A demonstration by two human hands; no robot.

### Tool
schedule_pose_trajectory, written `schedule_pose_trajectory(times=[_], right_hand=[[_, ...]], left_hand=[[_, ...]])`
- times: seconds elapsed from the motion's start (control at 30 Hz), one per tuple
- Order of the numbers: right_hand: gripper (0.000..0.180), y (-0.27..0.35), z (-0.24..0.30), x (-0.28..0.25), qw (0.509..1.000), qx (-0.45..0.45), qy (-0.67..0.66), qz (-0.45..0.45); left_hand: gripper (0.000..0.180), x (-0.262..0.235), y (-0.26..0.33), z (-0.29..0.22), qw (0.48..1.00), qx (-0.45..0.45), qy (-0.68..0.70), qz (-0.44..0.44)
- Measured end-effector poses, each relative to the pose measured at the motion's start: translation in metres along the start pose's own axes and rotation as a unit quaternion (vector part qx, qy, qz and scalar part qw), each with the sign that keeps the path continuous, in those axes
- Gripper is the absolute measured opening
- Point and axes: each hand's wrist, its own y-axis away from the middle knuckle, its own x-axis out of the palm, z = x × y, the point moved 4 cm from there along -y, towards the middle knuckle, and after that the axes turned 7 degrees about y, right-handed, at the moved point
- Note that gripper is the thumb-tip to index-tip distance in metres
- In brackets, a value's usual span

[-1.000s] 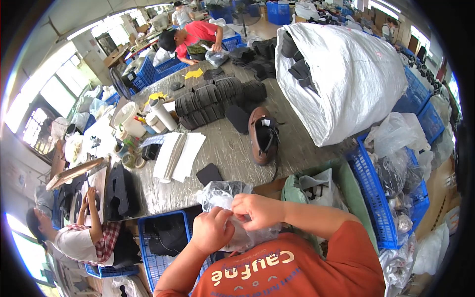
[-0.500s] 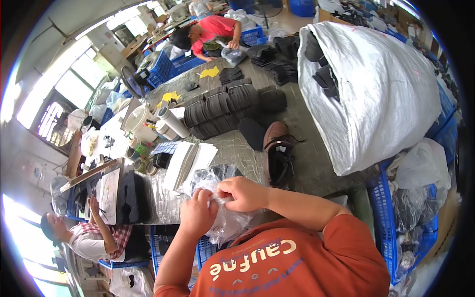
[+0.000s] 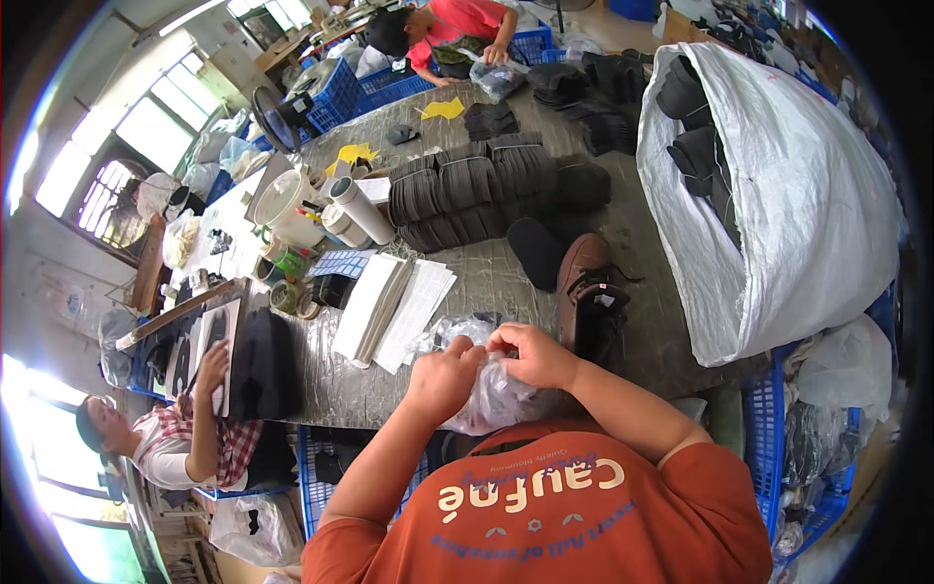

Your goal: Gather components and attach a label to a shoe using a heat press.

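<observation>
Both hands pinch the gathered top of a clear plastic bag (image 3: 496, 397) at the near edge of the table. My left hand (image 3: 446, 378) has its fingers closed on the film, and my right hand (image 3: 533, 355) grips it close alongside. Dark contents show faintly through the bag's far end; their kind is hidden. Just beyond my right hand a brown shoe (image 3: 584, 277) with black laces lies on the table, a black insole-shaped piece (image 3: 535, 253) against it. White paper sheets (image 3: 413, 316) with a grey strip bundle lie left of the bag.
Stacked dark pieces (image 3: 472, 190) fill the table's middle, beside a white bottle (image 3: 360, 209) and a bucket (image 3: 282, 204). A large white sack (image 3: 798, 214) stands at right above blue crates (image 3: 767, 438). One co-worker (image 3: 185, 443) sits at left; another (image 3: 452, 39) works at the far end.
The view has shifted, so the table things sit further right. My hands stay on the bag and have drawn closer together. The left co-worker's hands have moved apart, one now on the dark pieces.
</observation>
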Motion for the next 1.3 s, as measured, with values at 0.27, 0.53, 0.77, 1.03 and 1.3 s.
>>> schedule_pose_trajectory(times=[0.27, 0.53, 0.77, 1.03, 1.3], right_hand=[[0.015, -0.02, 0.002, 0.013, 0.994, -0.023, 0.092, 0.056], [0.019, -0.028, -0.014, 0.009, 0.994, 0.103, 0.04, -0.013], [0.022, -0.029, -0.014, 0.009, 0.994, 0.075, 0.055, -0.061], [0.021, -0.026, 0.0, 0.016, 0.98, 0.031, 0.179, -0.084], [0.014, -0.029, -0.011, 0.011, 0.972, 0.076, 0.17, -0.144]], left_hand=[[0.013, 0.025, -0.025, 0.061, 0.939, -0.088, 0.327, -0.053], [0.016, 0.007, -0.032, 0.066, 0.944, 0.014, 0.327, 0.048], [0.011, 0.016, -0.031, 0.068, 0.966, -0.017, 0.257, 0.0], [0.016, 0.046, -0.032, 0.09, 0.917, -0.159, 0.365, -0.029], [0.014, 0.001, -0.033, 0.058, 0.956, 0.012, 0.292, -0.036]])
